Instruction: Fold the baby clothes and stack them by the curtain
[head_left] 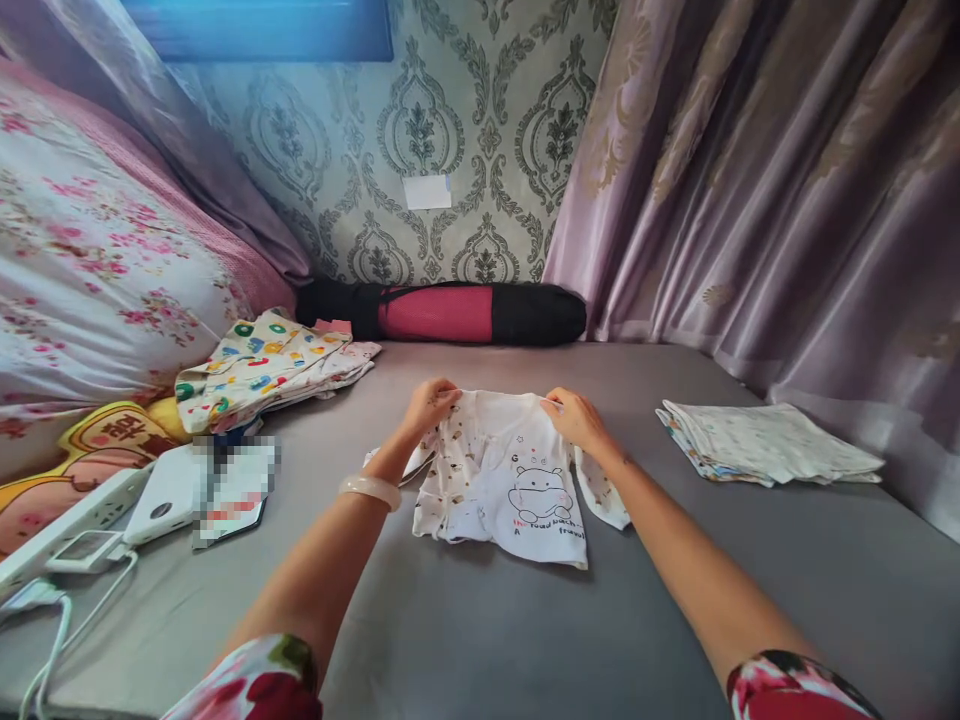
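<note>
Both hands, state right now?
Left hand: closed, pinching the white wrap-front baby shirt at the shoulder on its side.
Right hand: closed, pinching the same shirt at the opposite shoulder.

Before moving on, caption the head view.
Left hand and right hand hold a small printed shirt by its shoulders on a gray surface, between a patterned cloth stack and folded cloth.

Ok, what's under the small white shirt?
The grey surface shows around the shirt; whatever lies directly beneath the cloth is covered and can't be seen.
</note>
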